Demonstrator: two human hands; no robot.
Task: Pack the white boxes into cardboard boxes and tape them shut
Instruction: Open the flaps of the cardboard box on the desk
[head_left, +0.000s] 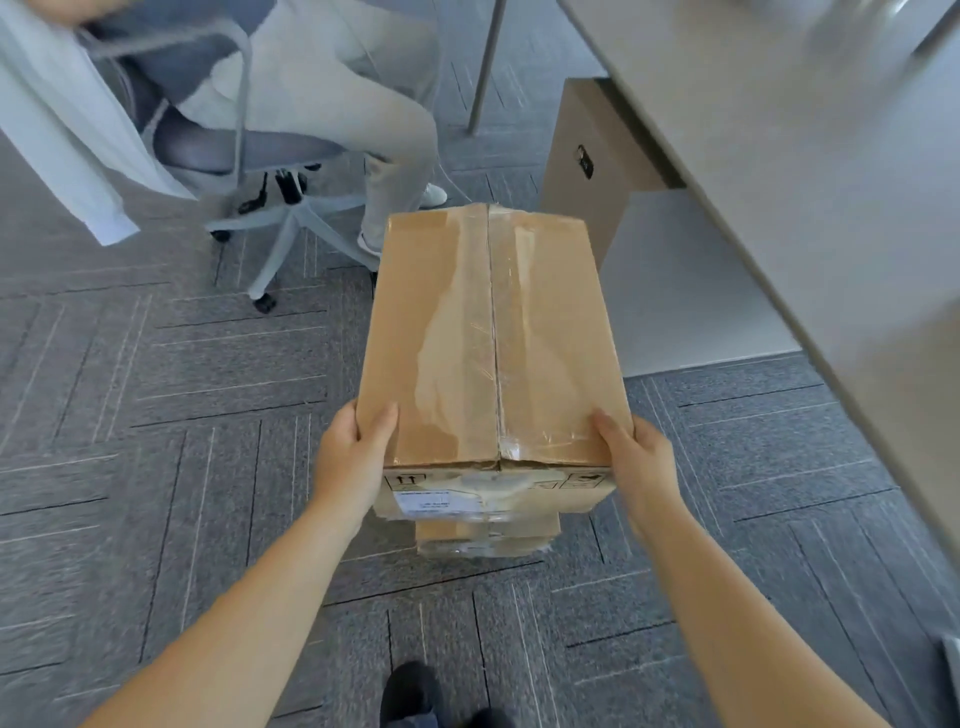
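1. Grey patterned carpet tiles (208, 467) cover the floor; nearest the camera a dark shoe (410, 691) stands on them between two bare forearms.
2. Left hand (353, 457) grips the near left corner of a long brown cardboard box sealed with clear tape along its top seam (488, 338); its thumb lies on the top face and its fingers curl round the side.
3. Right hand (639, 462) holds the near right corner the same way — thumb on top, fingers wrapped down the side and out of sight.
4. That taped box sits on top of a second brown cardboard box (488, 538), which peeps out just below its near end; whether they touch I cannot tell; a white label shows on the upper box's end face.
5. To the right runs a pale grey desk (779, 182), with a tan cabinet (582, 156) beneath it.
6. Farther off — beyond the box's far end — a seated person in light trousers (363, 104) occupies a grey swivel chair on castors (270, 208).
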